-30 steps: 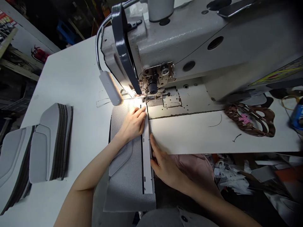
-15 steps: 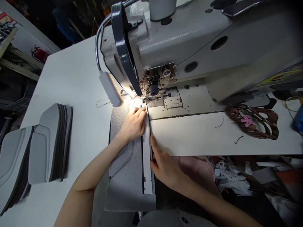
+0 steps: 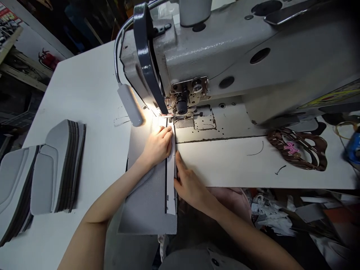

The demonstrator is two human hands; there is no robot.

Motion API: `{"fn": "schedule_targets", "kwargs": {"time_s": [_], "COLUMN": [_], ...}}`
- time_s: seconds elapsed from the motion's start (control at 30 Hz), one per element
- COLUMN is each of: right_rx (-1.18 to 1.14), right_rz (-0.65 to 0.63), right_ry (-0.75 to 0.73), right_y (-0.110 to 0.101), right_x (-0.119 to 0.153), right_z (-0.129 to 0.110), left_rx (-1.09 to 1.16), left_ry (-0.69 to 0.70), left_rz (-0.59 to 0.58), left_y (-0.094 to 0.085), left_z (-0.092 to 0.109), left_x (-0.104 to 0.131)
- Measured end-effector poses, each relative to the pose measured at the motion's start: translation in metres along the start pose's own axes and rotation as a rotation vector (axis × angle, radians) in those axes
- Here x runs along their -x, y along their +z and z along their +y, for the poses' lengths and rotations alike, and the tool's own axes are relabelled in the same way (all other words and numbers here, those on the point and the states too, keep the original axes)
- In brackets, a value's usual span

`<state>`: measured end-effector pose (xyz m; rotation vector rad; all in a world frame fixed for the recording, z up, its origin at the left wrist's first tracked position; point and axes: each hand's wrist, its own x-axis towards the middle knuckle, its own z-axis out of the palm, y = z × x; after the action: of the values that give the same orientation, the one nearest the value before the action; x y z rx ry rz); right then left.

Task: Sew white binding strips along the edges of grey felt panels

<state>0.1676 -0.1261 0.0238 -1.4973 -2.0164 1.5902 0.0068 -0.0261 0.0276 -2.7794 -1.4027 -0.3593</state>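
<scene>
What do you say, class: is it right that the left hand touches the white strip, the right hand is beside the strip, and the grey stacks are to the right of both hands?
No, only the side of the grey stacks is wrong: the head view shows them to the left. The left hand does touch the white strip, and the right hand is beside it.

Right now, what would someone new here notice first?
The big gray sewing machine fills the upper right, its small lamp lighting the gray fabric beneath the left hand. Toward the right, a brown hair clip with a pink ornament stands out, while stacked gray panels sit at the left.
</scene>
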Motion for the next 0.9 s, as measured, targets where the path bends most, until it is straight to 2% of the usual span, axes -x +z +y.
{"fn": "schedule_targets", "kwargs": {"time_s": [0.43, 0.57, 0.73, 0.9], "right_rx": [-0.023, 0.014, 0.029, 0.071], "right_rz": [0.029, 0.062, 0.003, 0.073], "right_ry": [0.009, 0.003, 0.039, -0.005], "right_y": [-0.016, -0.009, 0.005, 0.005], "right_x": [-0.026, -0.016, 0.007, 0.001], "right_z": [-0.007, -0.008, -0.008, -0.003], "left_rx": [0.093, 0.117, 0.116, 0.119], "left_ry": [-0.001, -0.049, -0.055, -0.046], "left_rz": [0.096, 0.052, 0.067, 0.086], "left_y": [0.003, 0.008, 0.01, 0.007], "left_z": [0.004, -0.004, -0.009, -0.002], "left_x": [0.014, 0.005, -0.001, 0.004]}}
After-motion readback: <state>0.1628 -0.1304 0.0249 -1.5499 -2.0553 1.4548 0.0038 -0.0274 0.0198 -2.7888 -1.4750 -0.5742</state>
